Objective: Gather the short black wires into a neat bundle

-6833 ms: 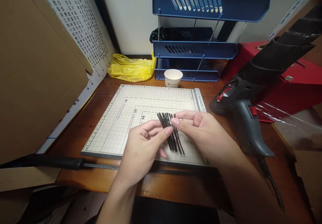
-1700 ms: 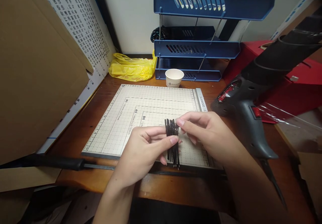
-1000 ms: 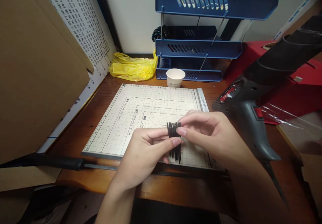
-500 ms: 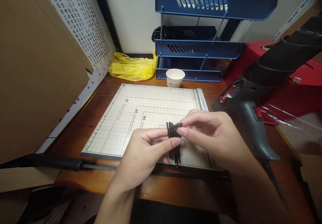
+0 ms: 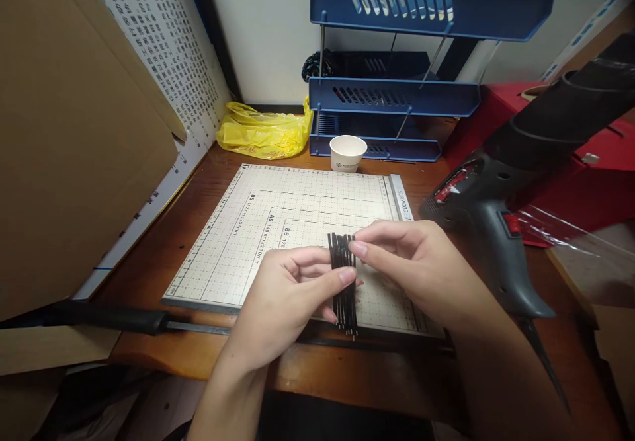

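Note:
A bundle of short, thin black wires [image 5: 344, 302] with pale tips at the lower ends stands nearly upright in front of me. My left hand [image 5: 302, 289] is closed round its middle, thumb across the near side and fingers behind. At the upper right end of the bundle, the thumb and forefinger of my right hand [image 5: 411, 262] pinch the wire tops. Both hands are above a gridded paper trimmer [image 5: 213, 242] printed with paper sizes. The trimmer's black-handled blade arm [image 5: 143, 322] lies along its front edge. Fingertips behind the bundle are partly hidden.
A white paper cup [image 5: 348, 155] stands behind the trimmer, near a yellow plastic bag [image 5: 265, 133] and a blue tiered tray rack [image 5: 391, 97]. On the right are a dark heat gun [image 5: 501, 209] and a red box [image 5: 555, 183]. Cardboard [image 5: 79, 137] rises at the left.
The wires look more evenly spread in my left hand, and their lower ends reach slightly further down. My right hand has shifted slightly but still pinches the top.

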Demonstrator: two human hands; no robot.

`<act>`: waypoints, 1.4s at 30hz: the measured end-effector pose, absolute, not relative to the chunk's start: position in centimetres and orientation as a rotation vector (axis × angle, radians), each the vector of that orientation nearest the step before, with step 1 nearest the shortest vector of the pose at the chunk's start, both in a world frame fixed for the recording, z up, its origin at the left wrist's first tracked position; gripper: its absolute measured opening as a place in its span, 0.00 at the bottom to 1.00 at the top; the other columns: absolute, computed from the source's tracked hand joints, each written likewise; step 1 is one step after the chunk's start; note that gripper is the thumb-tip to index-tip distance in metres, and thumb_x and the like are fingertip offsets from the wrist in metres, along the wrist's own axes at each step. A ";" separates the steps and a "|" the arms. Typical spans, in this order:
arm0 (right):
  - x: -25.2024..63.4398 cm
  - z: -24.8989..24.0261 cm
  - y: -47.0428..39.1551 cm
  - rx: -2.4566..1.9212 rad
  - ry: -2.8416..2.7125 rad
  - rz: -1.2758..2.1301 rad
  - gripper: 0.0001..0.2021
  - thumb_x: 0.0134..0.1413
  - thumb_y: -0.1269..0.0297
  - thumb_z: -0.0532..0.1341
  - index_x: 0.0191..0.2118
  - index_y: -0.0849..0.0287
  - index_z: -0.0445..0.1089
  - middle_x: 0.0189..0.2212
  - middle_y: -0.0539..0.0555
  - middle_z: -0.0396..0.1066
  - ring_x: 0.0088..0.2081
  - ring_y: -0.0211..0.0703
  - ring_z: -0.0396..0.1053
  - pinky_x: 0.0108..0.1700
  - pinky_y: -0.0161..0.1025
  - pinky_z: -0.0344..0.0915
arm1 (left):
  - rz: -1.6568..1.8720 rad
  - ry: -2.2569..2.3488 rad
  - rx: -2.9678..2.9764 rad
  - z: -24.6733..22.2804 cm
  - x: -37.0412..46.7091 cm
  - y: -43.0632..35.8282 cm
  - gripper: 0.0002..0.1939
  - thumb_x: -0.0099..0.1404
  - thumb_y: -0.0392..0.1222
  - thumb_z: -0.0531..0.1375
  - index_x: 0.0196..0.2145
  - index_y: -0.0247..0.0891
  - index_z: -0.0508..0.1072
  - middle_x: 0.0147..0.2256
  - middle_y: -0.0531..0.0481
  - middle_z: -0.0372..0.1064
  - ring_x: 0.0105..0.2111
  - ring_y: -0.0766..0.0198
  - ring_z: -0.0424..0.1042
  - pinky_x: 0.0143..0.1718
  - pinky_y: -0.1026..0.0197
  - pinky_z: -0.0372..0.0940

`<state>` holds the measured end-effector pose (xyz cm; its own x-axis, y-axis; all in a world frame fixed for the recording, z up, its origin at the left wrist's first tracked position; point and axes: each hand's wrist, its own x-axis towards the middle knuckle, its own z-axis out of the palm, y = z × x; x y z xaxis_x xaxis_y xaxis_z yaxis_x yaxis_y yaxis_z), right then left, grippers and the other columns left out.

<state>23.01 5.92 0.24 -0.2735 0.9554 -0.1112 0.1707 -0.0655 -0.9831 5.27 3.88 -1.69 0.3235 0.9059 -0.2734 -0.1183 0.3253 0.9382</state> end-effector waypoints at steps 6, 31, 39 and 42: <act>22.9 0.2 5.8 -1.244 -1.453 1.448 0.03 0.50 0.68 0.69 0.33 0.59 0.77 0.28 0.50 0.75 0.29 0.37 0.71 0.29 0.31 0.65 | 0.836 0.998 1.007 -1.5 5.3 4.0 0.14 0.59 0.44 0.69 0.41 0.34 0.81 0.29 0.48 0.76 0.22 0.73 0.69 0.23 0.74 0.68; 22.8 0.2 5.8 -1.228 -1.327 1.500 0.04 0.47 0.74 0.70 0.30 0.60 0.77 0.13 0.43 0.60 0.16 0.26 0.53 0.16 0.23 0.47 | 0.856 1.011 0.995 -1.4 5.5 4.0 0.06 0.58 0.38 0.69 0.32 0.31 0.79 0.28 0.49 0.76 0.20 0.74 0.67 0.21 0.75 0.64; 23.0 0.2 5.8 -1.246 -1.353 1.487 0.02 0.49 0.70 0.69 0.30 0.60 0.77 0.13 0.44 0.60 0.17 0.28 0.54 0.18 0.25 0.49 | 0.858 1.022 0.996 -1.4 5.5 4.0 0.06 0.57 0.37 0.70 0.31 0.31 0.80 0.27 0.48 0.76 0.19 0.74 0.66 0.20 0.75 0.64; 23.1 0.1 5.9 -1.238 -1.342 1.488 0.03 0.48 0.69 0.70 0.30 0.61 0.76 0.13 0.44 0.60 0.17 0.28 0.54 0.18 0.25 0.49 | 0.866 1.023 1.004 -1.4 5.6 4.1 0.08 0.57 0.40 0.70 0.31 0.31 0.80 0.26 0.48 0.76 0.19 0.75 0.65 0.19 0.75 0.63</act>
<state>23.09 5.92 0.14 -0.2346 0.9583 -0.1632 0.0639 -0.1524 -0.9863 5.59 4.05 -1.41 0.2929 0.9186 -0.2653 -0.1098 0.3079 0.9450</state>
